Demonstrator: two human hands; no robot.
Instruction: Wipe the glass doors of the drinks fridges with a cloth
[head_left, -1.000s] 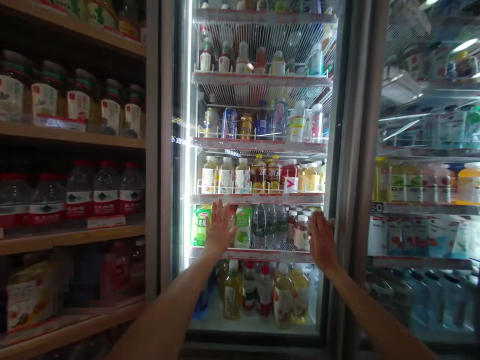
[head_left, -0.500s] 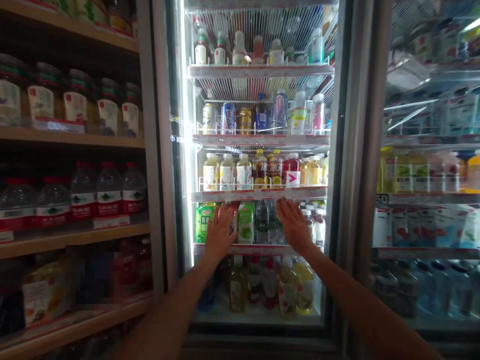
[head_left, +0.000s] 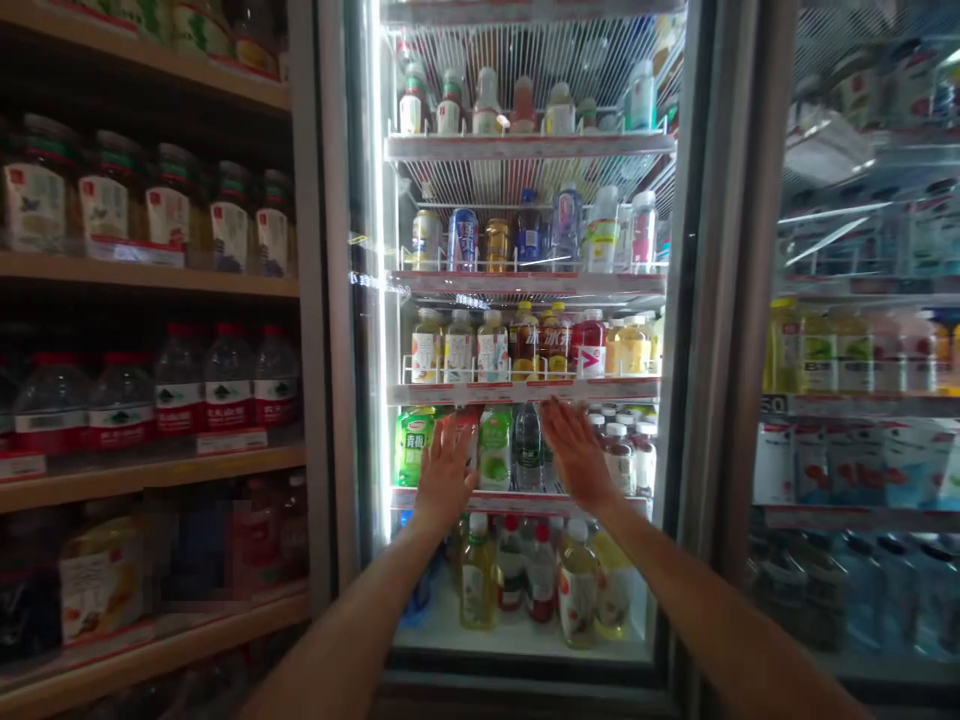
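Observation:
Both my arms stretch out toward a lit drinks fridge. My left hand (head_left: 444,472) is open, its fingers pointing up, in front of the fourth shelf and close to a green carton (head_left: 414,446) and a green drink pack (head_left: 495,446). Level with it, my right hand (head_left: 579,455) is also open, palm turned inward, overlapping a dark clear bottle (head_left: 529,448). White-capped bottles (head_left: 619,458) stand just right of it. Neither hand holds anything. Whether the fingertips touch the shelf's front edge (head_left: 525,391) above them, I cannot tell.
Wooden shelves (head_left: 150,263) with jars and red-labelled water bottles (head_left: 229,375) stand on the left. A metal door frame (head_left: 750,300) separates the lit section from more drinks behind glass on the right. Taller bottles (head_left: 478,575) stand on the fridge floor.
The view has shifted slightly, so the shelves sit a little further right in the picture. My right hand has moved slightly left, nearer my left hand. Both hands stay open.

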